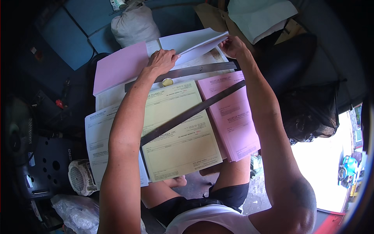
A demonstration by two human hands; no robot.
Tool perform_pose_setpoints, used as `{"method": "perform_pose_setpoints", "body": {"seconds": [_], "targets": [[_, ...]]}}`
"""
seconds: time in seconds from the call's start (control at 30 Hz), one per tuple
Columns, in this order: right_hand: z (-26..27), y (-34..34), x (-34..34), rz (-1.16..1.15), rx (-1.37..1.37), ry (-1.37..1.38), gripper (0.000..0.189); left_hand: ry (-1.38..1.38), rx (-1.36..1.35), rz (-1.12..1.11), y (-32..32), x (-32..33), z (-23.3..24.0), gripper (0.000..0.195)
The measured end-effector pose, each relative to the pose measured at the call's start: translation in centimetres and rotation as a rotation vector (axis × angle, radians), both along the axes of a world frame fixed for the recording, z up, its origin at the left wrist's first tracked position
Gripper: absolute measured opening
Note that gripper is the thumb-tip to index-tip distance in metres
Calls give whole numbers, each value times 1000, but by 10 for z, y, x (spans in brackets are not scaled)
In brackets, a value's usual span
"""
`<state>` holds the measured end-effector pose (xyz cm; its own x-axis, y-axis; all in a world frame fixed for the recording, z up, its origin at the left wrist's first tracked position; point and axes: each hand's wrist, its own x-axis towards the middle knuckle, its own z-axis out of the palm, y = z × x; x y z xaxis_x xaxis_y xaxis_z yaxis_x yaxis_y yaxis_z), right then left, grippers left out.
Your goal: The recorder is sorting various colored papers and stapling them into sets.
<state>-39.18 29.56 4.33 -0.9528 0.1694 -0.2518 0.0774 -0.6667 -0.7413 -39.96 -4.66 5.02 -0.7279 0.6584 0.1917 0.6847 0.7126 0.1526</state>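
Note:
My left hand [163,61] pinches the near left part of a set of white sheets [190,41] at the far end of the table. Gripped in my right hand [233,46] is the right end of the same sheets, whose near edge is raised and bent over. A plain pink paper stack [121,68] lies left of my left hand. Just below the hands stretches a flat dark bar [204,68], with a small round container [167,82] of yellowish content beside it. Closer to me are printed form stacks: yellow [181,149], pink [239,134] and white [98,140], partly behind my left forearm.
A second dark bar [192,112] lies diagonally across the yellow forms. Beyond the table [109,99] stands a white sack [134,25]. Large papers [260,17] are at the far right, a black plastic bag [312,114] at the right. A clear plastic bag [77,213] sits lower left.

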Motion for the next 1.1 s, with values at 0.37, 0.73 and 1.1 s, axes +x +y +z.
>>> {"method": "perform_pose_setpoints", "body": {"seconds": [0.37, 0.73, 1.1], "targets": [[-2, 14, 25, -17, 591, -307, 22, 46, 140, 31, 2, -6, -10, 31], [12, 14, 29, -40, 613, -308, 22, 347, 89, -20, -8, -18, 0, 26], [20, 38, 26, -76, 403, -177, 24, 343, -3, -118, -28, -15, -23, 21]]}}
